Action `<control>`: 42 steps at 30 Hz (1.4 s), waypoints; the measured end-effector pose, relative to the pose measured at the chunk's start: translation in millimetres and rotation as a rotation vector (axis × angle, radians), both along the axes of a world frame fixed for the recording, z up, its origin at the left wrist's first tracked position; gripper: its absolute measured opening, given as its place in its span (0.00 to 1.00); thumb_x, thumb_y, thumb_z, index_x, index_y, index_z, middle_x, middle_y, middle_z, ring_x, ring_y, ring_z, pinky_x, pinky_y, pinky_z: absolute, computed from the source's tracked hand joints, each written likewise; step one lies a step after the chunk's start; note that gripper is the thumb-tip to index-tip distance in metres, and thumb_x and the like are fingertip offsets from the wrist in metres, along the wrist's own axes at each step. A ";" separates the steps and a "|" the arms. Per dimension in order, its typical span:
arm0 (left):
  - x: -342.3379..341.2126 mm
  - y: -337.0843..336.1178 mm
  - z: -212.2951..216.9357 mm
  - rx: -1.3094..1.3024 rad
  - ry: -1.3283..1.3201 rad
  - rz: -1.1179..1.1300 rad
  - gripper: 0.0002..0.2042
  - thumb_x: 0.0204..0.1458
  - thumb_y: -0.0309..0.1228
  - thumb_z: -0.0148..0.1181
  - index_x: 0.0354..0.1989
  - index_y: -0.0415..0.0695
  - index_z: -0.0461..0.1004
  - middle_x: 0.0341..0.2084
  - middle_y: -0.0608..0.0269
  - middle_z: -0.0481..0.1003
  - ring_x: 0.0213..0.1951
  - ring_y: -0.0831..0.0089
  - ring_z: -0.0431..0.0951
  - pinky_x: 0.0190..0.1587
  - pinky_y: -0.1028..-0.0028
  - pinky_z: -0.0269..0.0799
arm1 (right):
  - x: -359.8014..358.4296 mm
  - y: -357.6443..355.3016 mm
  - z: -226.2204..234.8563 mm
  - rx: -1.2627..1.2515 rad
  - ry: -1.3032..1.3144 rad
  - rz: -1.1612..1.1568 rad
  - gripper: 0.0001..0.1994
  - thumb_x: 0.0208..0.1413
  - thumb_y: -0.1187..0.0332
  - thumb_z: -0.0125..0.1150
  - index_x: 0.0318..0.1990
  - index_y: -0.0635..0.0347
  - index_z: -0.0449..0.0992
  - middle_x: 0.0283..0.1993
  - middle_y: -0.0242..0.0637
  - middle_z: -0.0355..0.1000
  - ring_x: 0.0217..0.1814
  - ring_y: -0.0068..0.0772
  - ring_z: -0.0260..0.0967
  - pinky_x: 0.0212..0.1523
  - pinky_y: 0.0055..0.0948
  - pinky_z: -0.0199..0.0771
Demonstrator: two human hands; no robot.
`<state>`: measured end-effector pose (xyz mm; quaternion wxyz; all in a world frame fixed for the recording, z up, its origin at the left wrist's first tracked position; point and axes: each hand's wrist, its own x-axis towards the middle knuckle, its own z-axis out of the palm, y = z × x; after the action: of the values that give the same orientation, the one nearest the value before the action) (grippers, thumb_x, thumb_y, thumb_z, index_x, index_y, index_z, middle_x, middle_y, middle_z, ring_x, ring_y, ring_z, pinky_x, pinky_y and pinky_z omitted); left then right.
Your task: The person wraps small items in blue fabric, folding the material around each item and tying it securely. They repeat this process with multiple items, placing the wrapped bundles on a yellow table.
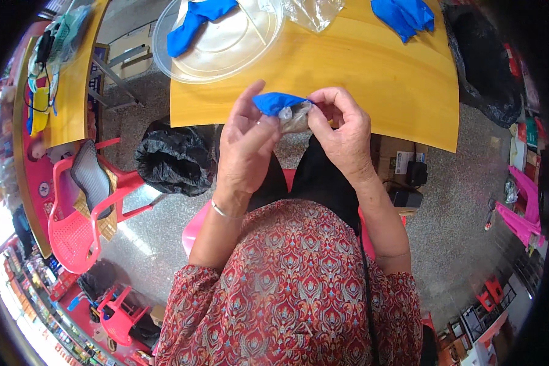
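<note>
Above the near edge of the yellow table, I hold a small blue cloth piece (277,102) between both hands. Some crinkled clear plastic (297,117) shows under and beside the cloth; what it contains I cannot make out. My left hand (245,139) grips the cloth's left end between thumb and fingers, with its upper fingers raised. With thumb and forefinger, my right hand (343,131) pinches the right end, where cloth and plastic meet. Farther off, a long blue cloth piece (192,27) lies on a round clear plastic lid or tray (226,78).
Another blue cloth piece (404,18) and a clear plastic bag (314,12) lie on the yellow table (384,91). Black bags stand at left (174,158) and right (485,67). A pink chair (73,238) is on the left; boxes (402,161) sit beneath the table.
</note>
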<state>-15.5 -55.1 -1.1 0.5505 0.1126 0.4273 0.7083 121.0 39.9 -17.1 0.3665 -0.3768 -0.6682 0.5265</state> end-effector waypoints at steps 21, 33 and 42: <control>8.2 -0.2 -3.8 0.036 -0.110 0.229 0.15 0.63 0.39 0.53 0.45 0.37 0.74 0.39 0.58 0.78 0.41 0.73 0.77 0.48 0.70 0.71 | -8.3 -12.8 12.6 0.307 -0.016 0.204 0.10 0.50 0.76 0.65 0.41 0.62 0.76 0.45 0.43 0.69 0.41 0.39 0.72 0.36 0.31 0.77; 15.1 3.9 2.5 0.056 -0.375 0.161 0.23 0.65 0.44 0.47 0.56 0.36 0.66 0.53 0.51 0.71 0.53 0.63 0.72 0.57 0.61 0.68 | -10.0 -4.3 11.0 0.362 -0.071 0.202 0.14 0.43 0.69 0.73 0.36 0.63 0.76 0.49 0.43 0.69 0.48 0.41 0.71 0.46 0.34 0.74; 12.6 2.1 7.1 0.128 -0.371 0.048 0.24 0.63 0.41 0.52 0.62 0.41 0.61 0.59 0.48 0.66 0.59 0.61 0.69 0.61 0.59 0.65 | -2.5 1.2 8.3 0.115 0.026 0.285 0.10 0.50 0.67 0.69 0.38 0.61 0.81 0.56 0.43 0.65 0.56 0.37 0.68 0.50 0.31 0.72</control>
<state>-2.9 -53.0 6.1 0.5944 0.0047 0.2752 0.7556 118.5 41.0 -8.9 0.3178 -0.2498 -0.7392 0.5387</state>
